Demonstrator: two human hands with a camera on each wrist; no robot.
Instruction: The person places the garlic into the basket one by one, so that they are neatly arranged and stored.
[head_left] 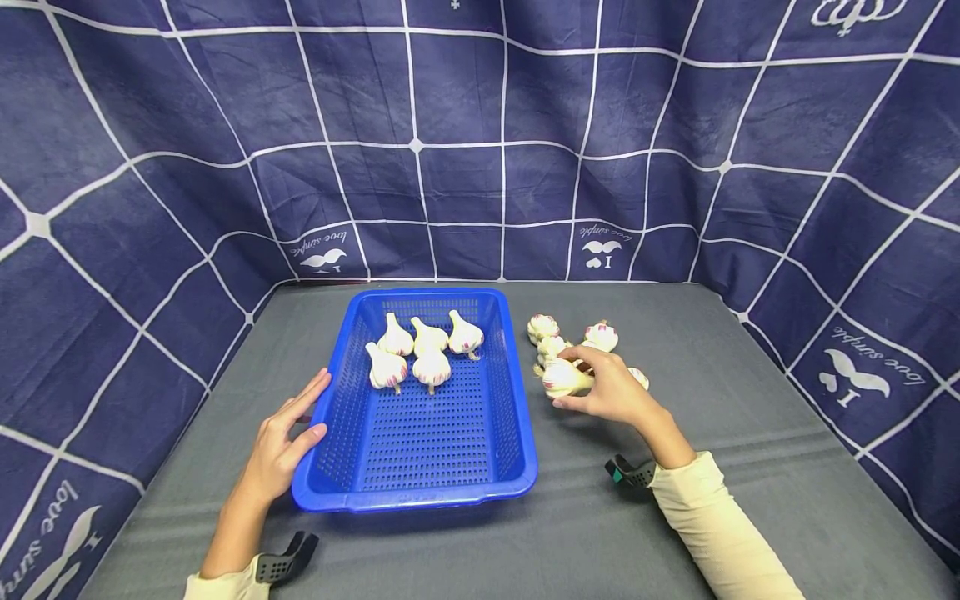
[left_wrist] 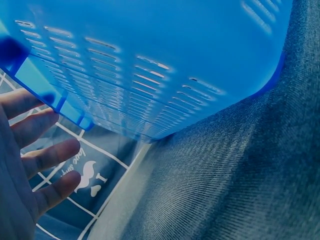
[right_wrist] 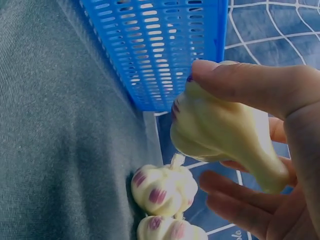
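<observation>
Hands: right hand pinches a white, purple-streaked garlic bulb between thumb and fingers; left hand has its fingers extended and loosely spread at the left rim of a blue, rectangular, perforated plastic basket.
Held bulb: just outside the basket's right rim, stem pointing toward the palm, apart from the two bulbs seen beside it in the right wrist view.
Hidden grip: the held bulb partly covers the fingers behind it; whether every left fingertip touches the rim is hard to tell.
Loose bulbs: similar loose bulbs cluster around the right hand, one mostly covered by it; their exact count cannot be told. The lowest one in the right wrist view is cut off.
Basket load: five bulbs in the rear part, three behind two; bare mesh floor spans the front part.
Basket edges: a strip of grey cloth runs between the right rim and the loose bulbs; more lies before the front rim.
Wrists: black wrist devices and cream sleeves, cut off at the lower frame edge.
Backdrop: navy curtain with white grid lines closes the back and sides.
</observation>
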